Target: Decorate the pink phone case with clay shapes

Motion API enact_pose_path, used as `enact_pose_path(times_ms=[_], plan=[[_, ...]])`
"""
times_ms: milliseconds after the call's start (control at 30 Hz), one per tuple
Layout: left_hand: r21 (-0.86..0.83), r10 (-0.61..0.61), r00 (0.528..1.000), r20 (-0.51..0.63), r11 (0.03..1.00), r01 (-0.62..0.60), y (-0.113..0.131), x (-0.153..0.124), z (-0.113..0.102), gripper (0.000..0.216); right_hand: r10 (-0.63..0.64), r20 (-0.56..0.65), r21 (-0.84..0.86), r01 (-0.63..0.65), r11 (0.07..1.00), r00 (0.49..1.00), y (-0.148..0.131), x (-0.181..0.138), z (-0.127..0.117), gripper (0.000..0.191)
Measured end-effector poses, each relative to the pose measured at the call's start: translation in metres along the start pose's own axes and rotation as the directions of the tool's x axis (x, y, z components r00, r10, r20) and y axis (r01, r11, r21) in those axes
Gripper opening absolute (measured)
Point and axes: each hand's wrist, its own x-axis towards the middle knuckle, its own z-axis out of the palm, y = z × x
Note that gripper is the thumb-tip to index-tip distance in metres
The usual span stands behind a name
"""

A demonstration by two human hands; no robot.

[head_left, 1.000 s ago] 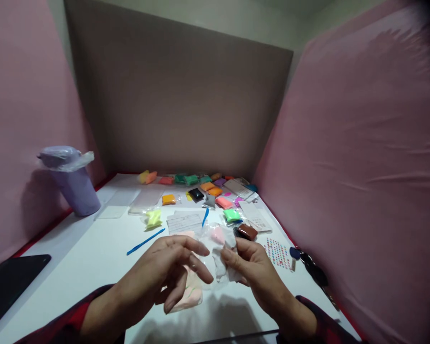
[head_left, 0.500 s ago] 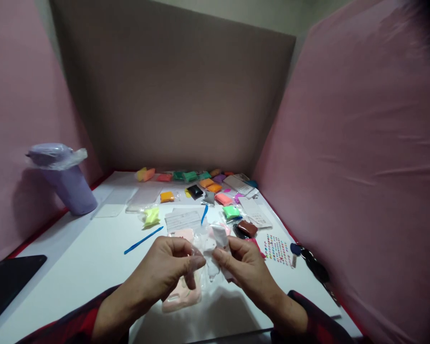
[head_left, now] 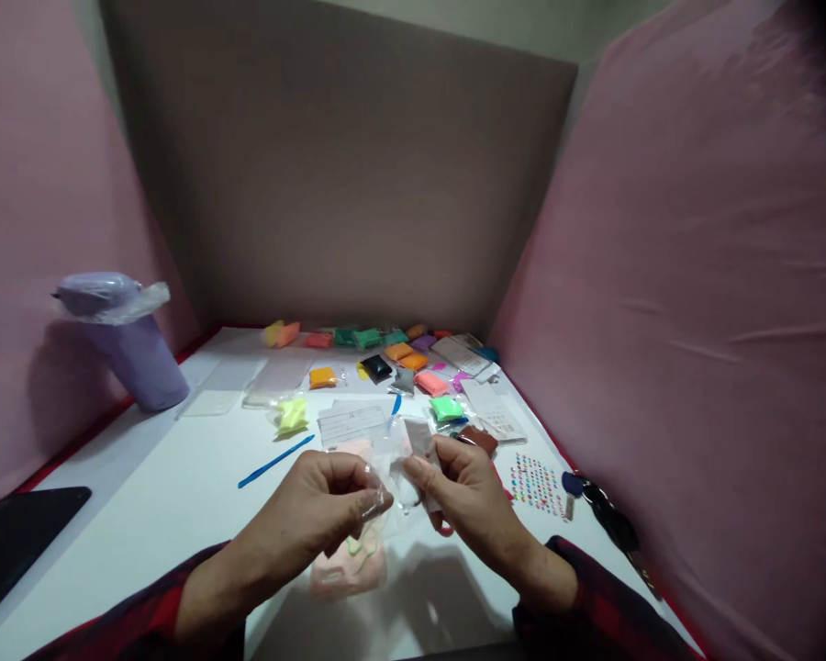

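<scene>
My left hand (head_left: 330,500) is closed, its thumb and fingers pinching the edge of a clear plastic bag (head_left: 390,450). Opposite it, my right hand (head_left: 461,487) grips a white packet (head_left: 419,441) that overlaps the bag; what lies inside is hard to make out. Something red shows below the right fingers, too hidden to name. Under my hands a pink phone case (head_left: 348,576) with a thin green squiggle lies on the white table, partly covered by the left hand.
Coloured clay packets, such as a yellow one (head_left: 292,417) and a green one (head_left: 446,408), spread across the back. A blue modelling tool (head_left: 275,461) lies left. Sticker gems (head_left: 537,482) and keys (head_left: 609,519) lie right. A purple tumbler (head_left: 134,349) stands far left.
The white packet has turned and risen slightly in my right hand. My left hand stays nearly in place, holding the clear plastic. More of the green squiggle on the case shows.
</scene>
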Motion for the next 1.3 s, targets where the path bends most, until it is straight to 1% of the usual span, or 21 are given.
enact_pose_path(times_ms=[100,133,167,233,333,400,467,533,567,600,667,733,833,900,967,1000,1067,1200,1300], plan=[[0.065,0.16,0.986,0.053,0.985,-0.163,0.0,0.003,-0.006,0.039,0.003,-0.019,0.059,-0.001,0.998,1.0,0.007,0.011,0.001,0.039],[0.09,0.194,0.979,0.068,0.976,-0.199,0.001,0.005,-0.009,0.039,0.001,-0.035,0.077,0.002,0.997,0.999,0.01,0.015,0.001,0.04],[0.114,0.211,0.974,0.078,0.969,-0.219,0.001,0.006,-0.01,0.039,-0.003,-0.046,0.089,0.007,0.996,0.999,0.013,0.019,0.0,0.041],[0.145,0.211,0.974,0.078,0.965,-0.22,0.0,0.01,-0.013,0.039,-0.013,-0.054,0.101,0.019,0.995,0.998,0.019,0.025,-0.001,0.039],[0.182,0.207,0.978,0.022,0.961,-0.207,-0.003,0.015,-0.013,0.029,-0.019,-0.059,0.115,0.025,0.993,0.998,0.024,0.027,-0.003,0.036],[0.2,0.232,0.971,-0.058,0.956,-0.216,-0.004,0.018,-0.011,0.02,-0.015,-0.063,0.125,0.023,0.992,0.998,0.027,0.024,-0.004,0.034],[0.195,0.303,0.944,-0.127,0.941,-0.276,-0.004,0.021,-0.009,0.019,-0.019,-0.067,0.121,0.027,0.992,0.998,0.028,0.019,-0.004,0.033],[0.126,0.387,0.911,-0.145,0.92,-0.371,-0.005,0.023,-0.006,0.02,-0.036,-0.07,0.092,0.043,0.995,0.997,0.03,0.014,-0.004,0.033],[0.073,0.409,0.902,-0.14,0.912,-0.403,-0.006,0.024,-0.004,0.019,-0.048,-0.072,0.068,0.053,0.996,0.996,0.031,0.011,-0.004,0.033],[0.022,0.411,0.902,-0.13,0.911,-0.411,-0.008,0.025,-0.003,0.018,-0.065,-0.074,0.04,0.068,0.997,0.995,0.031,0.009,-0.004,0.033],[-0.027,0.371,0.92,-0.123,0.926,-0.377,-0.014,0.026,0.0,0.017,-0.101,-0.085,-0.016,0.1,0.995,0.991,0.032,0.007,-0.004,0.033],[-0.018,0.336,0.934,-0.123,0.94,-0.34,-0.021,0.026,0.003,0.02,-0.129,-0.096,-0.058,0.123,0.991,0.987,0.032,0.007,-0.005,0.033],[0.024,0.341,0.935,-0.099,0.94,-0.34,-0.029,0.025,0.005,0.024,-0.131,-0.108,-0.067,0.125,0.99,0.985,0.031,0.008,-0.005,0.034],[0.076,0.347,0.933,-0.094,0.937,-0.341,-0.03,0.025,0.007,0.02,-0.121,-0.11,-0.053,0.116,0.992,0.987,0.032,0.008,-0.004,0.035],[0.114,0.336,0.935,-0.116,0.94,-0.323,-0.03,0.025,0.008,0.011,-0.107,-0.098,-0.03,0.104,0.994,0.989,0.033,0.008,-0.003,0.035],[0.128,0.334,0.934,-0.127,0.939,-0.319,-0.029,0.025,0.008,0.01,-0.097,-0.091,-0.014,0.096,0.995,0.991,0.034,0.008,-0.002,0.034],[0.157,0.345,0.931,-0.121,0.932,-0.326,-0.029,0.026,0.008,0.01,-0.08,-0.079,0.028,0.082,0.996,0.994,0.037,0.007,-0.001,0.033],[0.205,0.395,0.914,-0.091,0.906,-0.371,-0.032,0.026,0.007,0.02,-0.051,-0.049,0.124,0.056,0.991,0.998,0.038,0.008,-0.002,0.035],[0.218,0.408,0.908,-0.097,0.899,-0.381,-0.035,0.025,0.006,0.018,-0.026,0.006,0.151,0.024,0.988,1.0,0.034,0.01,-0.003,0.034]])
